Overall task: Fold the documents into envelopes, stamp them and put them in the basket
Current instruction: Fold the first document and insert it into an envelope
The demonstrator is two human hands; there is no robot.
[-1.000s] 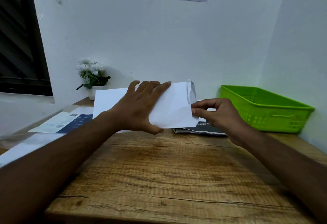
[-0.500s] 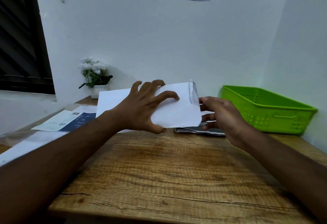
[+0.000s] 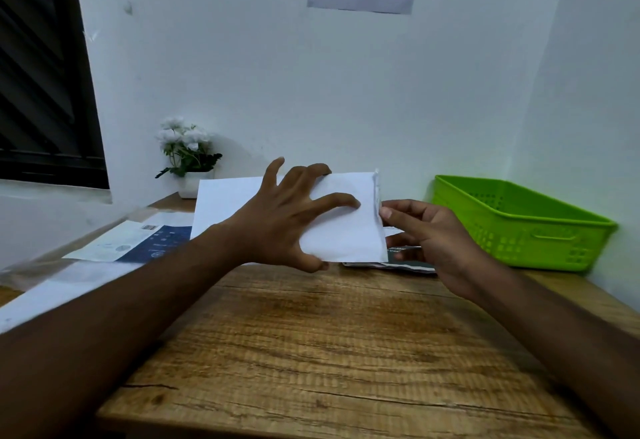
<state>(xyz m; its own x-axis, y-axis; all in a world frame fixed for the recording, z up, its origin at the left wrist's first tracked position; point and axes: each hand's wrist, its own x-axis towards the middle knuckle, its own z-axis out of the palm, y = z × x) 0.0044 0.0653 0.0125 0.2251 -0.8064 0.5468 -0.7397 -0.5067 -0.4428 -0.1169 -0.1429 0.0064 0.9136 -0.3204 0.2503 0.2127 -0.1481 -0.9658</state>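
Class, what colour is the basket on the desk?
Bright green basket, seen in the head view.

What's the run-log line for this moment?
left hand: grips white envelope | right hand: fingertips at its flap edge, grip unclear | green basket: no envelope visible inside

The table point(image 3: 346, 352) is wood, matt and coarse-grained, with a thin dark crack near its front left corner. The envelope point(image 3: 346, 230) is plain white paper, smooth and dull, a little creased along its lower edge. By the table's right edge the basket point(image 3: 540, 230) is bright green plastic, its walls moulded with small holes and faintly shiny. The printed document point(image 3: 138, 241) at the left edge looks like smooth coated paper. The dark cover point(image 3: 408, 265) under the envelope catches some light. The pot point(image 3: 192, 184) is white and smooth; ceramic or plastic, I cannot tell.
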